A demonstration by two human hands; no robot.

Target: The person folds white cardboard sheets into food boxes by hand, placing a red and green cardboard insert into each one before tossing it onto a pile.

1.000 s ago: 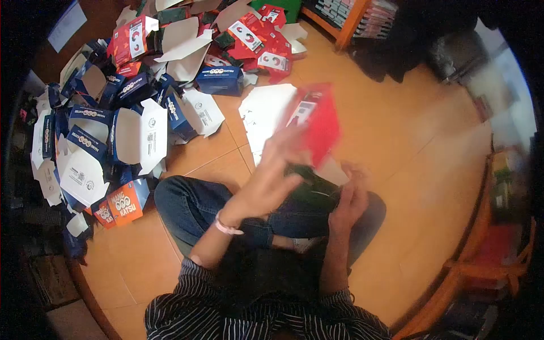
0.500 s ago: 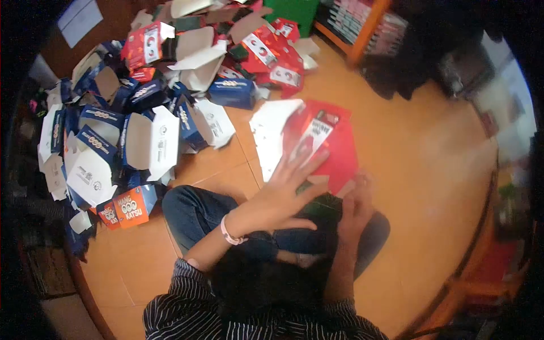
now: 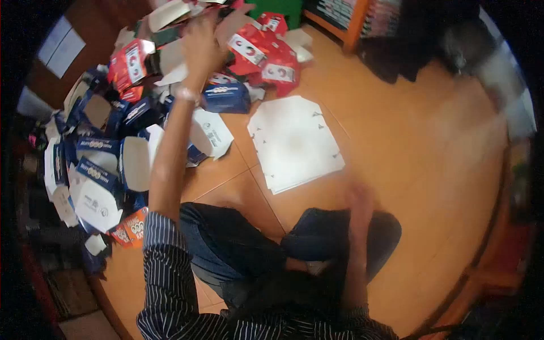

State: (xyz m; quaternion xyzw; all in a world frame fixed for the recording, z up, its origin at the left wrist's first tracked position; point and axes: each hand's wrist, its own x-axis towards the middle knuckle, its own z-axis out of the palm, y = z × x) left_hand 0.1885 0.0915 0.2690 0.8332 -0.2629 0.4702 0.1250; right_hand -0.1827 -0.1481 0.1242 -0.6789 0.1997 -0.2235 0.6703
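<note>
My left hand [image 3: 201, 51] is stretched out over the far part of a heap of cartons, among opened boxes with pale insides; its fingers are blurred and whatever they touch is hidden. Above my right knee is my right hand [image 3: 360, 198], smeared by motion, near the lower right corner of a flat stack of white sheets [image 3: 294, 144]. The stack lies on the floor in front of my crossed legs, with small dark marks along its sides. Right of my left hand are red cartons [image 3: 248, 48], and a dark blue carton [image 3: 228, 101] lies close to my wrist.
The heap fills the left side, with white-flapped blue cartons [image 3: 93, 195] and an orange printed carton [image 3: 135, 228] near my left knee. A green container [image 3: 277, 8] and an orange wooden shelf [image 3: 351, 28] stand at the back. Dark cloth [image 3: 391, 54] hangs beside the shelf.
My left hand has moved from the red-printed sheet up to the heap. The red face no longer shows; white sheets lie flat there. My right hand has drawn slightly away from the stack.
</note>
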